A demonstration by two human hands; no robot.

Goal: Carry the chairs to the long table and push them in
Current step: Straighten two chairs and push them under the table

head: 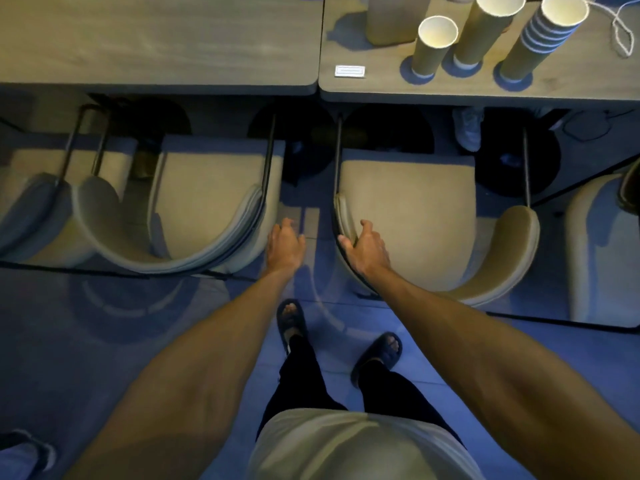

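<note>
Below me, a beige chair [412,209] with a curved back faces the long wooden table [166,46], its seat front near the table edge. My right hand [367,249] rests on the left end of its curved back, fingers spread over the rim. My left hand [284,245] hovers open in the gap between this chair and a second beige chair [214,192] to the left, holding nothing. A third chair [45,192] stands at the far left.
Stacks of paper cups [437,43] and a white cord [620,32] sit on the right table section. Another chair [602,251] is at the right edge. Round black table bases [516,161] and someone's shoe [469,128] are under the table. My sandalled feet [292,322] stand on blue floor.
</note>
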